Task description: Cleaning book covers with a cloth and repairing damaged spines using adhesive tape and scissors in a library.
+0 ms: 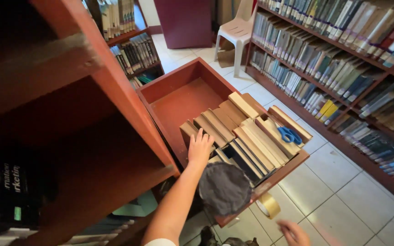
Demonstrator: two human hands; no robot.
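Reaching left hand, fingers spread flat, onto books packed at the crate's near edge. Right hand blurred, empty, low by tape. Advice: grip one spine, lift straight.

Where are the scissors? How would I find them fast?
Find the red wooden box lying on the tiled floor, half full of books. The scissors lie on top of the books at the box's right edge. Their bright blue handles stand out against the tan pages.
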